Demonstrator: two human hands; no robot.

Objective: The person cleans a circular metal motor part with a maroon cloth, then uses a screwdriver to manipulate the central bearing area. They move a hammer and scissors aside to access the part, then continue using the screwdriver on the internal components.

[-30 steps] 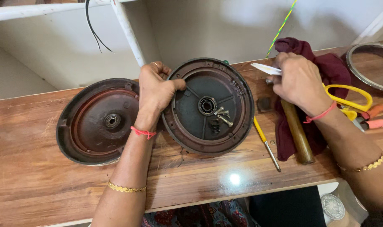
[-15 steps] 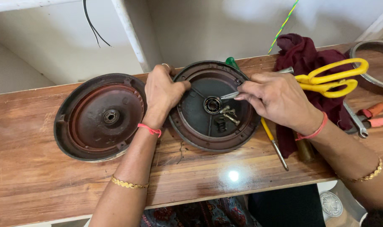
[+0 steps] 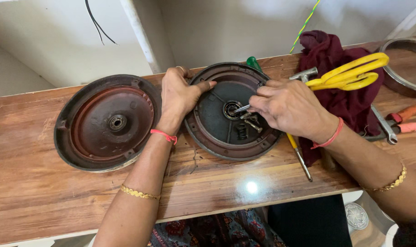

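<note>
1. I see the grey round motor cover [image 3: 233, 112] at the centre of the frame, lying on the wooden bench [image 3: 43, 192], with loose screws in its dish just below the central bearing.
2. My left hand [image 3: 179, 98] rests on the cover's left rim, fingers curled loosely over the edge, steadying it rather than gripping anything.
3. My right hand [image 3: 288, 107] has its fingers pinched shut on the yellow-handled scissors [image 3: 347, 75]; the closed blades point left, their tip at the bearing, while the handles stick out toward the upper right.
4. Left of centre lies a second, reddish-brown round cover [image 3: 107, 123], just beside the left wrist.
5. Right of centre a maroon cloth [image 3: 342, 100] is partly hidden by the right hand; a yellow-handled screwdriver [image 3: 299, 153] pokes out beneath the wrist, and a spanner [image 3: 384, 126] and orange-handled pliers [image 3: 411, 119] lie at the right edge.
6. Compared with half a second ago, the scissor tip has stayed at the bearing and both hands have barely shifted.
</note>
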